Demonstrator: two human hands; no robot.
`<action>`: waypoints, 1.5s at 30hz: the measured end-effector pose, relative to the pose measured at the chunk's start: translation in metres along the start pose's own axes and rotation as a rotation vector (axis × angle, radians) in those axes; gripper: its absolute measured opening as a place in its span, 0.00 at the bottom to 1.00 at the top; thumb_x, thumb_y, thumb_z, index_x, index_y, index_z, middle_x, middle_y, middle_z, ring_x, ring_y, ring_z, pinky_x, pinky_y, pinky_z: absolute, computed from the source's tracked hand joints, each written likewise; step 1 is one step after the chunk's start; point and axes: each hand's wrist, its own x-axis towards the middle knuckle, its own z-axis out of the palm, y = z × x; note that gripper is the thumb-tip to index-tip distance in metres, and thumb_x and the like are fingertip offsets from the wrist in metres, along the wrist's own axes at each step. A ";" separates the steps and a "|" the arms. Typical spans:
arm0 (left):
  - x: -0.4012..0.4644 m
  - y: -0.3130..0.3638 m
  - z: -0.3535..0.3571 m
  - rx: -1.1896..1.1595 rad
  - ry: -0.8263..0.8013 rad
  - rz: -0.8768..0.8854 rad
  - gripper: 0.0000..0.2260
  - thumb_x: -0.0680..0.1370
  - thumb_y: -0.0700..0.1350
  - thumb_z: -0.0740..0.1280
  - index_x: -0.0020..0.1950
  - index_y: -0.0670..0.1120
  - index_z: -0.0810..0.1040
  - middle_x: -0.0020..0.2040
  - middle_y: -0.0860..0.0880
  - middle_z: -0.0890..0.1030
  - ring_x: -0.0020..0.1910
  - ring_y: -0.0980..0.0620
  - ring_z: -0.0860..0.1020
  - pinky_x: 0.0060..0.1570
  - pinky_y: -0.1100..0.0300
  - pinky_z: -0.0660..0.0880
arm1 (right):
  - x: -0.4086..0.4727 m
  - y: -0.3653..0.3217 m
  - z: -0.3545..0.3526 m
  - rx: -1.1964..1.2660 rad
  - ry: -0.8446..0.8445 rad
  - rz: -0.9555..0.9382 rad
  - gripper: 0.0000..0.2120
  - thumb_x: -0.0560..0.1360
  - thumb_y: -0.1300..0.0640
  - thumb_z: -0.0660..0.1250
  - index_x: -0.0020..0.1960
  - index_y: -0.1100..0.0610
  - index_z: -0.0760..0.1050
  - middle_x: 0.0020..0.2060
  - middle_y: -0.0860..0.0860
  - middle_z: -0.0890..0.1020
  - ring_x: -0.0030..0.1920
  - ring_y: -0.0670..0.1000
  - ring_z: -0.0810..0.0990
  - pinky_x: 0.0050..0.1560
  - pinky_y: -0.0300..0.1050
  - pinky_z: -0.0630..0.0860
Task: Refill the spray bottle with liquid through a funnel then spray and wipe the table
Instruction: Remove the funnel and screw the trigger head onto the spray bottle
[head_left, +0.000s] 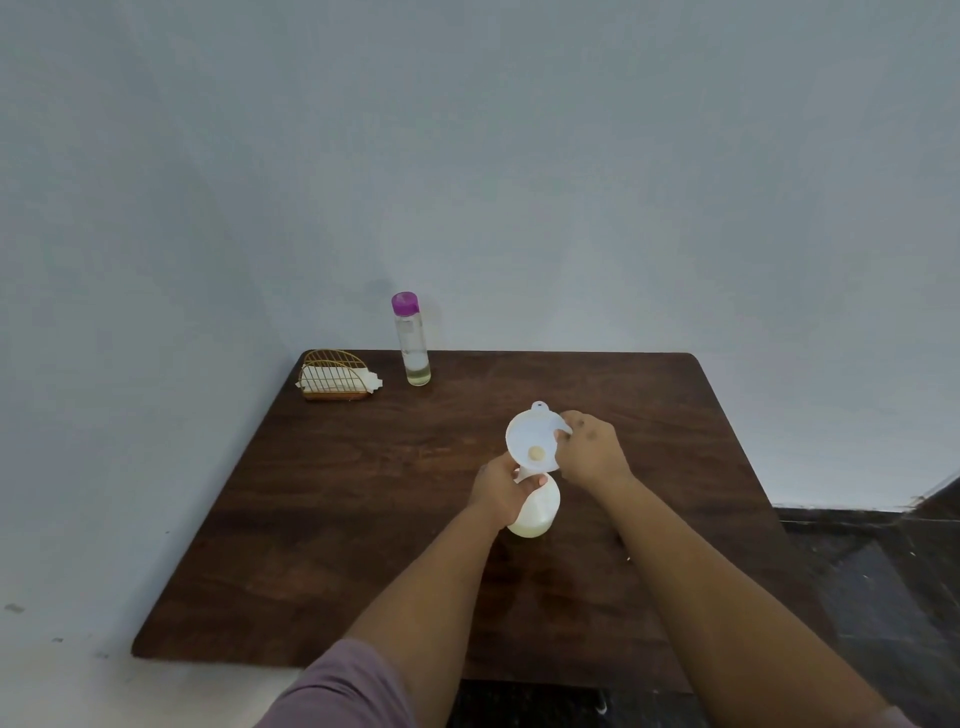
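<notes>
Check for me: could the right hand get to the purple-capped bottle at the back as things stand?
Probably yes. Nothing stands between the right hand and the purple-capped bottle, only bare table, but it must first release the funnel.

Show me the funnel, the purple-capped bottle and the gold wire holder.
funnel (530, 436): head view, inside of its bowl.
purple-capped bottle (413, 348): head view, clear body.
gold wire holder (332, 371): head view, front wires.

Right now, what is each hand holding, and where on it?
Left hand grips the white bottle near its neck; right hand pinches the white funnel at its rim.
</notes>
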 end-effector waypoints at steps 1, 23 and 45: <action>-0.001 0.001 0.000 0.013 -0.005 0.008 0.20 0.75 0.49 0.72 0.66 0.48 0.76 0.64 0.47 0.79 0.62 0.46 0.76 0.65 0.45 0.73 | 0.002 0.000 -0.001 -0.003 -0.014 0.004 0.15 0.80 0.60 0.61 0.66 0.57 0.72 0.62 0.54 0.77 0.53 0.51 0.76 0.38 0.33 0.71; -0.003 -0.003 -0.004 0.170 -0.055 0.029 0.24 0.75 0.59 0.67 0.70 0.56 0.70 0.67 0.50 0.76 0.64 0.46 0.74 0.62 0.45 0.75 | 0.007 0.006 -0.013 0.001 -0.094 -0.059 0.15 0.80 0.59 0.59 0.65 0.58 0.71 0.60 0.56 0.77 0.42 0.48 0.77 0.29 0.30 0.69; 0.053 0.075 -0.101 -0.330 0.193 0.037 0.17 0.79 0.41 0.67 0.68 0.48 0.72 0.62 0.47 0.77 0.56 0.48 0.78 0.49 0.56 0.82 | 0.085 -0.057 0.004 0.780 -0.414 0.232 0.13 0.78 0.61 0.57 0.60 0.59 0.73 0.50 0.58 0.79 0.43 0.51 0.78 0.39 0.42 0.76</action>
